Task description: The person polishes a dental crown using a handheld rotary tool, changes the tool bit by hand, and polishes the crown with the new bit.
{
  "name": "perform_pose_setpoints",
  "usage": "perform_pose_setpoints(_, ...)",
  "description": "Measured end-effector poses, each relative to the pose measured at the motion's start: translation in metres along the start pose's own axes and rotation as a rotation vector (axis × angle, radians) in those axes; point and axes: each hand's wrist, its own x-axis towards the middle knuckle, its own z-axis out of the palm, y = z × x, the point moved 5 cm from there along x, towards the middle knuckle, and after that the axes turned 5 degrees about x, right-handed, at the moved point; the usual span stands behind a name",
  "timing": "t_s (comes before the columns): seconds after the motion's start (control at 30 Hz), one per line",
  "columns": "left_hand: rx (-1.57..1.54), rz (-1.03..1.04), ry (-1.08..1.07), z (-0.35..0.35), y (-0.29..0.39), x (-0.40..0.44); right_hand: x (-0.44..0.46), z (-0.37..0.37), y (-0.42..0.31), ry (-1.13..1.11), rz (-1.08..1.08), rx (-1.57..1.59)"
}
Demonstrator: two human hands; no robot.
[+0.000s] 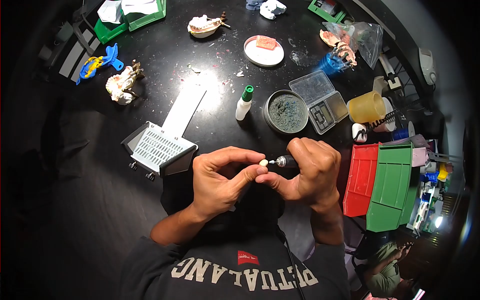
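Between the thumb and forefinger of my left hand point(222, 181) is a small cream-coloured piece point(263, 162), too small to identify surely. My right hand point(314, 172) is wrapped round a dark rotary handpiece point(287, 161), whose pale tip points left and meets or nearly meets the piece. The right thumb reaches close to the left thumb. Beyond my hands are a round tin of grey-blue granules point(287, 112) and a white bottle with a green cap point(243, 106). A perforated metal rest point(159, 148) lies left of my left hand.
Near the tin are a small scale point(327, 112) and a yellow cup point(366, 107). Red point(362, 179) and green bins point(390, 187) stand right. Dental models point(204, 26) and a round dish point(264, 56) lie farther back. Another person point(387, 275) is at the lower right.
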Motion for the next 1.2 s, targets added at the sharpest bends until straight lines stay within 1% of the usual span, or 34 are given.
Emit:
perform_pose_setpoints(0.37, -0.048, -0.022, 0.001, 0.0005, 0.0012, 0.0000, -0.0007, 0.0026, 0.0011, 0.003, -0.001, 0.027)
perform_pose_setpoints(0.57, 0.004, 0.050, -0.006, 0.0011, 0.0055, 0.0017, 0.0009, -0.0022, -0.0009, 0.015, -0.029, -0.005)
perform_pose_setpoints(1.2, 0.021, 0.031, -0.007, 0.0023, 0.0084, 0.0030, -0.0003, 0.0014, 0.0011, -0.036, 0.003, -0.011)
